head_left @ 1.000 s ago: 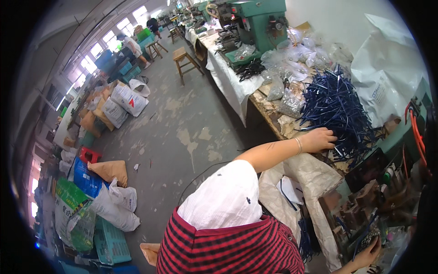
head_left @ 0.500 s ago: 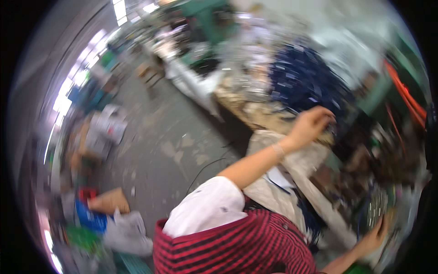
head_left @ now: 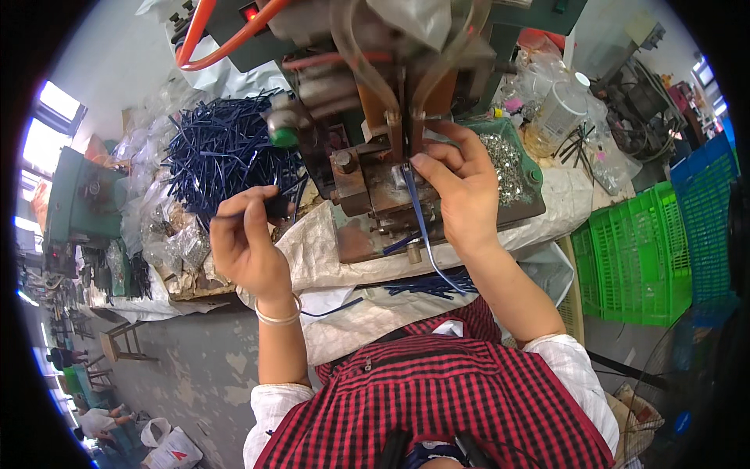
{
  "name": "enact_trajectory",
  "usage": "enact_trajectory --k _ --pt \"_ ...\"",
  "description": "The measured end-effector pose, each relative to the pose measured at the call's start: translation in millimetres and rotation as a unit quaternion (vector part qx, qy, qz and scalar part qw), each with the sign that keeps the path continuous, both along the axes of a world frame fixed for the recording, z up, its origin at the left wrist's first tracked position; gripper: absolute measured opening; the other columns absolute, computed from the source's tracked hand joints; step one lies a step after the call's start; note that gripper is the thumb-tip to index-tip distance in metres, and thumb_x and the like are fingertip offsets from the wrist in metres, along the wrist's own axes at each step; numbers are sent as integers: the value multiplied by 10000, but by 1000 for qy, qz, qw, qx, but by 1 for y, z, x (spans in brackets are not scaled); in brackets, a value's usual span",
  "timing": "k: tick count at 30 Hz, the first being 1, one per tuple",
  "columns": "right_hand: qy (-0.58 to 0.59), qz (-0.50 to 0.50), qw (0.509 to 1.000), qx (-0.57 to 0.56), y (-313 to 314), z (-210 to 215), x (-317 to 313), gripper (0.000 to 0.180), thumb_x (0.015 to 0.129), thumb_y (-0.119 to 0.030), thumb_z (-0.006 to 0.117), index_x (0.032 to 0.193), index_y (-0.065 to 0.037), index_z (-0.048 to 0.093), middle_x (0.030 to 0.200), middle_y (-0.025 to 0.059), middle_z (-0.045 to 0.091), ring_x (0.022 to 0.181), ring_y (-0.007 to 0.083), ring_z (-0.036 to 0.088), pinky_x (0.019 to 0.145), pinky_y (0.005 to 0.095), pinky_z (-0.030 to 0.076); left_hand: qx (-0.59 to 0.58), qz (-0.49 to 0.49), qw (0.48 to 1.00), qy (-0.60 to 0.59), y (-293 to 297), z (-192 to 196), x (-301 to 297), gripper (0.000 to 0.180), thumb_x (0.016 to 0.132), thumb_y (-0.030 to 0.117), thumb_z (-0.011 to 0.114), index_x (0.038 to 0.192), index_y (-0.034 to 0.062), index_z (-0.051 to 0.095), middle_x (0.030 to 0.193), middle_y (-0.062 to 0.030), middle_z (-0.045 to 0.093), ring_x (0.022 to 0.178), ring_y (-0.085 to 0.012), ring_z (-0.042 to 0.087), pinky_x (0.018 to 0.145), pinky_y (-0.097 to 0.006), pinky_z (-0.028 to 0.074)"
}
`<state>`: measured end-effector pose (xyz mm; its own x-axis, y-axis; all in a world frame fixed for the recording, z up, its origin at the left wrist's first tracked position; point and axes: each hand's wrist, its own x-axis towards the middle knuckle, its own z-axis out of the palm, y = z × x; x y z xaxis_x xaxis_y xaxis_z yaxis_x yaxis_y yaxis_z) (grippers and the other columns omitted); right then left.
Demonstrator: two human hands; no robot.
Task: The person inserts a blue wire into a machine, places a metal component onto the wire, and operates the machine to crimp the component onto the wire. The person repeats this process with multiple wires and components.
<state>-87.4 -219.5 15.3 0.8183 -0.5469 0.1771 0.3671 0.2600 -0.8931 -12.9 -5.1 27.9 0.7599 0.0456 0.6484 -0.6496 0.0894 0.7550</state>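
Note:
My right hand (head_left: 469, 184) is at the jaws of a small press machine (head_left: 383, 180). Its thumb and fingers are closed at the upper end of a narrow blue strip (head_left: 416, 209), which hangs from the jaws toward my lap. My left hand (head_left: 250, 242) is raised beside a heap of dark blue strips (head_left: 223, 152). Its fingers are pinched together around something dark that I cannot make out. Several more blue strips (head_left: 426, 285) lie on the pale cloth (head_left: 336, 316) across my lap.
Right of the jaws is a green tray (head_left: 531, 205) of small shiny metal pieces, with a clear plastic jar (head_left: 556, 109) behind it. Green crates (head_left: 637, 254) stand at the right. Orange hoses (head_left: 195, 39) curve over the top left. A wooden stool (head_left: 125, 341) is on the floor.
The view has swung from the aisle to face the press. My left hand has stayed by the blue heap; my right hand is at the jaws, having been near small metal pieces.

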Motion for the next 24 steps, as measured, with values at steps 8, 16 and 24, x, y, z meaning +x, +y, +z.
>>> enact_trajectory --k 8,16,24 --pt "18 52 985 -162 2 34 -38 496 900 43 616 1391 10 559 1293 162 659 1248 244 627 1066 348 458 320 -104 866 -369 -36 9 -36 215 750 32 801 953 31 729 1095 -172 735 642 -165 655 548 -287 518" --pt "260 -270 683 -627 -112 -86 -54 287 805 -143 793 1073 -53 746 1257 235 662 1267 425 572 1075 487 450 303 -91 859 -403 -63 -6 -26 264 744 89 865 960 84 714 1029 -102 762 536 -117 588 462 -249 411" --pt "202 -256 666 -671 -105 -65 15 165 824 -178 756 937 -67 710 1029 162 673 1022 369 637 830 479 538 296 -87 871 -382 -63 -8 -31 255 749 111 843 974 78 727 1058 -81 756 563 -118 592 493 -264 447"
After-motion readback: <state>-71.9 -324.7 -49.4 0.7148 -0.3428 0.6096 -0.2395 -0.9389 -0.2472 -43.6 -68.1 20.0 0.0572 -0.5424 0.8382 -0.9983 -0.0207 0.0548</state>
